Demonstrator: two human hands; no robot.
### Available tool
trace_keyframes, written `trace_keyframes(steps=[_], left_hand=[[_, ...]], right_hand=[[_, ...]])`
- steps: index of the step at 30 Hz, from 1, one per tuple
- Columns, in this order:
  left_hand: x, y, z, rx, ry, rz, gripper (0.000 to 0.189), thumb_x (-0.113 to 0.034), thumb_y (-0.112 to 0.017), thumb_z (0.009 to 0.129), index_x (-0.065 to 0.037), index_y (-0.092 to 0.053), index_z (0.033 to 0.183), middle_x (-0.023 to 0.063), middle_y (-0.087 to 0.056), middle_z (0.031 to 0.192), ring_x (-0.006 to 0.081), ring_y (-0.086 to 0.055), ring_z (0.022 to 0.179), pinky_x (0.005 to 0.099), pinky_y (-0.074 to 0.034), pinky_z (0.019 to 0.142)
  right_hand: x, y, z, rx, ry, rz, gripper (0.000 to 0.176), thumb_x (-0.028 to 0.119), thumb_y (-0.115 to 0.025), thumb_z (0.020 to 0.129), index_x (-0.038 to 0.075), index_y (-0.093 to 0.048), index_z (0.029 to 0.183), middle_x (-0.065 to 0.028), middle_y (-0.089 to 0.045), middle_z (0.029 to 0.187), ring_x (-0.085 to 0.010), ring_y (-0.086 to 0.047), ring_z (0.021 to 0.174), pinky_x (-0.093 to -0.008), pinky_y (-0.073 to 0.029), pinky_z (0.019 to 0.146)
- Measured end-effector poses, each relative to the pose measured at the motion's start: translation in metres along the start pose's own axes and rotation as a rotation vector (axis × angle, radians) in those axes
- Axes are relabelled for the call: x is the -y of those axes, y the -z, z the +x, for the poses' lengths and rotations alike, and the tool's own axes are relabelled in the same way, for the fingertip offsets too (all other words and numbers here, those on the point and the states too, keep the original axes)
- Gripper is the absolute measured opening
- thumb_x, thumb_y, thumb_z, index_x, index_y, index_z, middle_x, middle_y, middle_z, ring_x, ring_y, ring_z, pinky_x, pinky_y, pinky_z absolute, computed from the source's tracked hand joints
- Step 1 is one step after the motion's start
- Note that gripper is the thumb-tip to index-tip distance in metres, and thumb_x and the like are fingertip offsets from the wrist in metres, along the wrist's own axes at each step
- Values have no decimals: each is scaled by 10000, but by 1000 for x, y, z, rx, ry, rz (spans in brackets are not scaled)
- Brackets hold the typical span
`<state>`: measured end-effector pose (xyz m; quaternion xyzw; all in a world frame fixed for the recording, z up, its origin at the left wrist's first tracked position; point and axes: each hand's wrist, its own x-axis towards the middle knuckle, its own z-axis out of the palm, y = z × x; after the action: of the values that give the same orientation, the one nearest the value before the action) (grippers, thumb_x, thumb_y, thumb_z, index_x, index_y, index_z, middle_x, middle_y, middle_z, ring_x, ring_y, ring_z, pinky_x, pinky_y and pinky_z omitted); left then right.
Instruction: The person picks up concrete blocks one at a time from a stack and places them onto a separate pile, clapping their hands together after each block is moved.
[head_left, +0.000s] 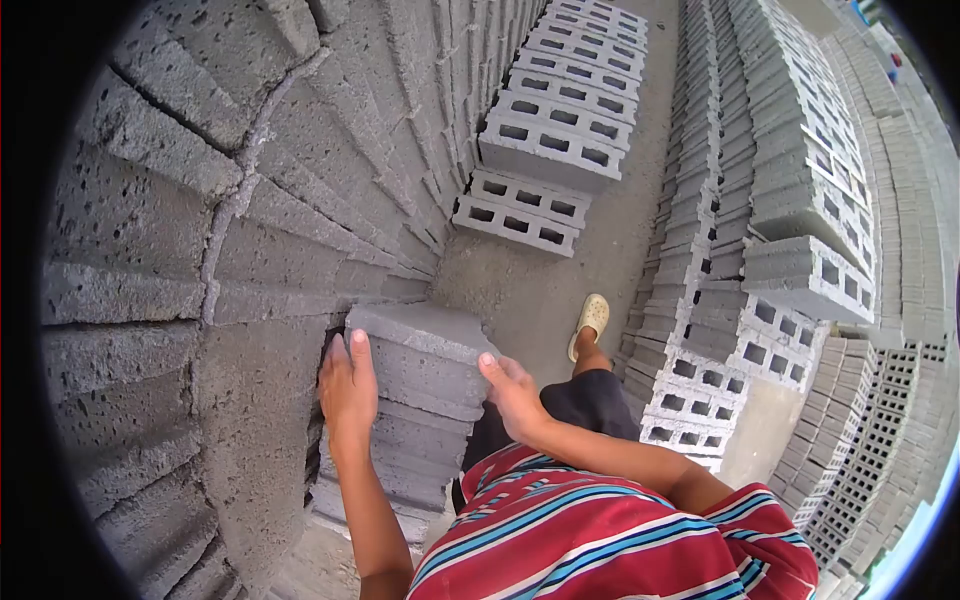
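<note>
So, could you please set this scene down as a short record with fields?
Left hand: at one end of the top block
Right hand: at its other end, fingers partly hidden
Beneath: more stacked blocks
Ahead: hollow blocks on the ground
Footwear: pale clog
Clothing: red striped shirt

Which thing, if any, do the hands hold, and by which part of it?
The top block, clasped between left hand and right hand at opposite ends.
</note>
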<state>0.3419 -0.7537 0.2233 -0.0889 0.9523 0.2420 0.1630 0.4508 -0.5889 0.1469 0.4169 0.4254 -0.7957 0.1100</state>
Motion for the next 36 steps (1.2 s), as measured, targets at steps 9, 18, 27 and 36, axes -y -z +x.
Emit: trace_keyframes(steps=[9,18,27,36], left_hand=[[-21,5,23,22,187,-35,755,-594,-225,830,51,-532,1072,265,-522,1077,398,-436,1081,414,-307,927],[-24,-8,39,59,233,-29,831,-645,-258,796,87,-477,1124,272,-465,1161,381,-413,1119,397,-296,944],[-59,-14,39,209,339,-251,846,-625,-416,763,73,-363,1238,208,-360,1290,294,-324,1211,356,-241,990],[-64,-34,45,406,287,-489,750,-528,-545,714,-5,-382,1226,158,-410,1241,286,-415,1113,390,-292,950]], right_hand=[[-9,5,6,24,0,74,883,500,-658,690,-125,-324,1217,-23,-505,815,-78,-409,674,-220,-359,605],[-3,9,5,92,-66,127,955,515,-654,684,-164,-267,1233,-171,-493,1101,-154,-471,906,-253,-385,772],[16,38,10,51,-87,360,711,453,-563,779,-108,-408,1187,-118,-494,1137,-127,-443,994,-226,-305,884],[25,62,12,5,-101,321,834,438,-577,764,-174,-258,1232,-196,-402,1218,-187,-326,1165,-245,-216,969]])
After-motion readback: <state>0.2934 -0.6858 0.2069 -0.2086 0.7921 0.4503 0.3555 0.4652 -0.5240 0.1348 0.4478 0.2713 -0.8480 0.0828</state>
